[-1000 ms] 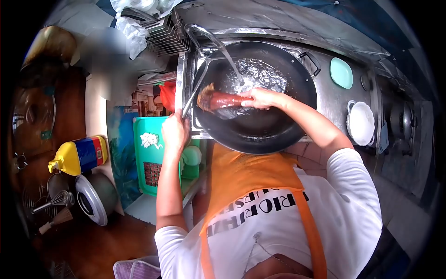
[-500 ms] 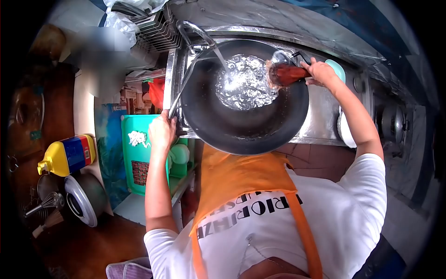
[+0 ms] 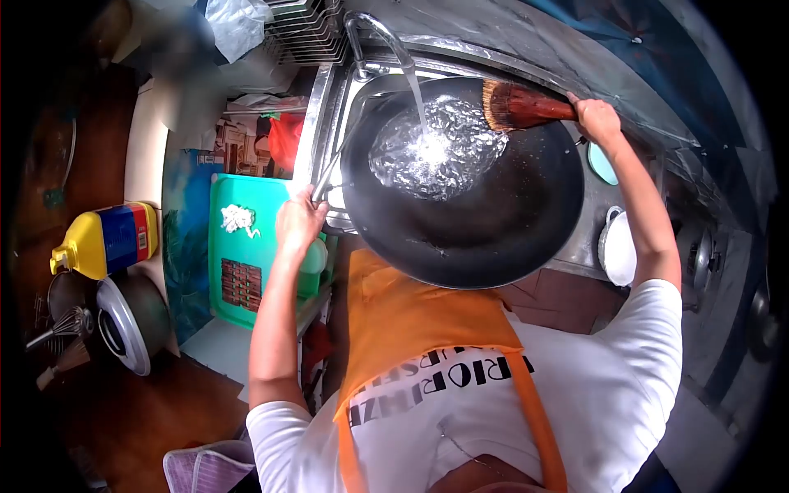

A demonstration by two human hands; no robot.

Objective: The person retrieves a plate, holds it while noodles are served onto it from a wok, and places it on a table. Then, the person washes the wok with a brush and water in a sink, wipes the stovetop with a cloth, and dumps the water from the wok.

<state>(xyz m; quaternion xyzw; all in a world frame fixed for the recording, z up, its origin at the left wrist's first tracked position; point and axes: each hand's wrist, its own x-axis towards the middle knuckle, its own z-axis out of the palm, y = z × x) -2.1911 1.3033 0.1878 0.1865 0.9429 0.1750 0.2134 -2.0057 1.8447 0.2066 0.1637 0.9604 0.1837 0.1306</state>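
Observation:
A large dark wok (image 3: 485, 234) lies over the sink, tilted, with water pooled toward its far left side. My left hand (image 3: 301, 220) is closed around the wok's metal handle at the left. In my right hand (image 3: 597, 122) is a reddish-brown brush (image 3: 534, 107), gripped by its narrow end. Its pale bristles point left, at the wok's far inner wall just beside the water. From the curved faucet (image 3: 382, 31), a stream of water (image 3: 417, 99) runs into the pool.
A green tray (image 3: 234, 283) with a white clump and a brown woven piece stands left. Farther left are a yellow jug (image 3: 105, 238), a lidded pot (image 3: 123, 324) and a whisk (image 3: 70, 324). A wire rack (image 3: 304, 33) is beside the faucet; a white pot (image 3: 618, 251) sits right.
The brush has moved up and right, out of the water to the wok's far wall. In view, the wok sits farther right and is tilted differently. The water keeps running.

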